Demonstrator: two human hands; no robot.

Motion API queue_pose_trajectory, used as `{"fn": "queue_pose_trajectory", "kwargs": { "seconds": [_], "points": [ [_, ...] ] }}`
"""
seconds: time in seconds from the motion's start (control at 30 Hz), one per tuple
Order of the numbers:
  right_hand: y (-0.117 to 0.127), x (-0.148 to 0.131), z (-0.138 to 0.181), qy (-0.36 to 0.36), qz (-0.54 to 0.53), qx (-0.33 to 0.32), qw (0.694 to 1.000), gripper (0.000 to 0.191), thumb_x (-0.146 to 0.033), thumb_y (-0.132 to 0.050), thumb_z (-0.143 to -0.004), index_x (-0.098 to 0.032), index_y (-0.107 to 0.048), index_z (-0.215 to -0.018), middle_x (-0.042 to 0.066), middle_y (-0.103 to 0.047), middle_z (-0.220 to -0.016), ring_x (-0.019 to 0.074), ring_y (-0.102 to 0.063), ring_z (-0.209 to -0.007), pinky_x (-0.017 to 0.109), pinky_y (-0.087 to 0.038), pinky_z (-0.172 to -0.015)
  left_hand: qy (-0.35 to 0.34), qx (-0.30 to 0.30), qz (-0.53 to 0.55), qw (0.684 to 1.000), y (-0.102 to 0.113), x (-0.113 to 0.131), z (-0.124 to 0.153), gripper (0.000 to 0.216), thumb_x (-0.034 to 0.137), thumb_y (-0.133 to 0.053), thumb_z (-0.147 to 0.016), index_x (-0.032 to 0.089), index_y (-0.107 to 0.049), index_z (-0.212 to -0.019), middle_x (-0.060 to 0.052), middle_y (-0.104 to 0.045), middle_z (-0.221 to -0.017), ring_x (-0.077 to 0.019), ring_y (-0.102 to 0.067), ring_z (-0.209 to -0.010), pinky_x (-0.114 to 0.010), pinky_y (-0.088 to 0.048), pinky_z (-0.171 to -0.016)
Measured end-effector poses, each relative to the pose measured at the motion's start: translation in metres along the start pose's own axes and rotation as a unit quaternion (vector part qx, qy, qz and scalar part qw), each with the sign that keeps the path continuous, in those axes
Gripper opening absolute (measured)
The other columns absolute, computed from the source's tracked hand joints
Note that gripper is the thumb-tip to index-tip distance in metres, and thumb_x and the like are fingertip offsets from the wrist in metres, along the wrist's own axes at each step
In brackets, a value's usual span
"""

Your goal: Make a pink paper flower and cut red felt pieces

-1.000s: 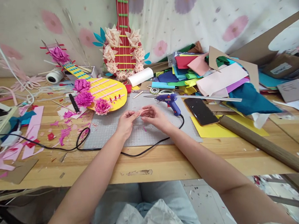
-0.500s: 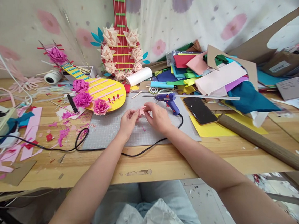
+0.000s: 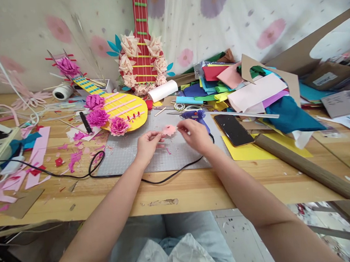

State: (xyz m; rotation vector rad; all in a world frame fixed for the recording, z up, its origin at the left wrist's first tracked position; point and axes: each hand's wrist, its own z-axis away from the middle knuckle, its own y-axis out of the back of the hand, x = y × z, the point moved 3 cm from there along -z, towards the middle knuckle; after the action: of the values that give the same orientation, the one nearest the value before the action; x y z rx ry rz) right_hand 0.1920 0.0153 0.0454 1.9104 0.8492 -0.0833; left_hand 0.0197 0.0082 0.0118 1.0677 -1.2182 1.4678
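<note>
A small pink paper flower (image 3: 169,130) with pointed petals is held just above the grey cutting mat (image 3: 125,154). My left hand (image 3: 148,145) pinches its left edge between thumb and fingertips. To its right, my right hand (image 3: 195,136) is slightly apart from the petals, fingers bent in a pinch; whether anything is between them is too small to see. Behind this hand lies a purple glue gun (image 3: 193,114), partly covered by it, with a black cord (image 3: 175,173) running across the mat's front.
A yellow paper guitar (image 3: 137,109) with magenta flowers lies at the left. A red one (image 3: 143,65) stands behind. To the right are a phone (image 3: 234,129), a brown roll (image 3: 309,167) and heaped coloured paper (image 3: 256,91). Pink scraps (image 3: 74,160) litter the left side.
My right hand has drawn away to the right from the paper flower, which now shows more fully. My left hand has shifted slightly left and still holds it.
</note>
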Motion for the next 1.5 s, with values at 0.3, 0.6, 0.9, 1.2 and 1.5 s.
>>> {"fn": "queue_pose_trajectory", "kwargs": {
  "seconds": [0.3, 0.6, 0.9, 1.2, 1.5],
  "points": [
    [0.058, 0.091, 0.021, -0.27, -0.066, -0.059, 0.959, 0.037, -0.054, -0.06, -0.07, -0.017, -0.062, -0.071, 0.004, -0.061, -0.063, 0.0151, -0.053, -0.058, 0.029, -0.04, -0.056, -0.049, 0.021, -0.028, 0.998, 0.004, 0.002, -0.005, 0.025, 0.036, -0.071, -0.06, 0.015, -0.061, -0.071, -0.002, -0.061, -0.066, -0.0101, -0.053, -0.059, -0.021, -0.05, -0.046],
    [0.007, 0.095, 0.004, -0.28, -0.058, -0.004, 0.958, 0.037, -0.051, -0.067, -0.062, -0.016, -0.061, -0.075, 0.007, -0.061, -0.071, 0.0217, -0.056, -0.069, 0.034, -0.043, -0.062, -0.191, 0.007, -0.226, 0.955, 0.01, 0.001, -0.006, 0.011, 0.03, -0.064, -0.069, 0.019, -0.064, -0.072, -0.001, -0.061, -0.068, -0.0118, -0.054, -0.062, -0.022, -0.045, -0.056],
    [0.028, 0.079, 0.011, -0.3, -0.43, 0.094, 0.846, 0.039, -0.049, -0.067, -0.064, -0.021, -0.053, -0.088, 0.004, -0.064, -0.089, 0.0096, -0.054, -0.061, 0.023, -0.044, -0.053, -0.397, 0.017, -0.437, 0.807, 0.02, 0.026, 0.001, 0.012, 0.027, -0.055, -0.08, 0.023, -0.065, -0.076, -0.004, -0.067, -0.076, -0.0187, -0.057, -0.081, -0.03, -0.042, -0.076],
    [0.027, 0.054, 0.013, -0.258, -0.45, -0.058, 0.853, 0.044, -0.062, -0.058, -0.069, -0.018, -0.054, -0.075, 0.006, -0.062, -0.082, 0.0063, -0.04, -0.047, 0.023, -0.033, -0.041, -0.437, -0.016, -0.459, 0.773, 0.01, 0.019, 0.003, 0.013, 0.017, -0.048, -0.08, 0.021, -0.059, -0.085, -0.005, -0.07, -0.092, -0.0171, -0.062, -0.09, -0.03, -0.044, -0.083],
    [0.013, 0.053, 0.018, -0.251, -0.355, -0.164, 0.886, 0.046, -0.061, -0.057, -0.072, -0.016, -0.06, -0.064, 0.001, -0.052, -0.053, 0.0072, -0.04, -0.044, 0.021, -0.034, -0.042, -0.458, -0.014, -0.493, 0.739, 0.006, 0.019, 0.003, 0.013, 0.016, -0.047, -0.08, 0.021, -0.059, -0.078, -0.005, -0.07, -0.096, -0.0182, -0.062, -0.091, -0.032, -0.045, -0.082]
  ]
}}
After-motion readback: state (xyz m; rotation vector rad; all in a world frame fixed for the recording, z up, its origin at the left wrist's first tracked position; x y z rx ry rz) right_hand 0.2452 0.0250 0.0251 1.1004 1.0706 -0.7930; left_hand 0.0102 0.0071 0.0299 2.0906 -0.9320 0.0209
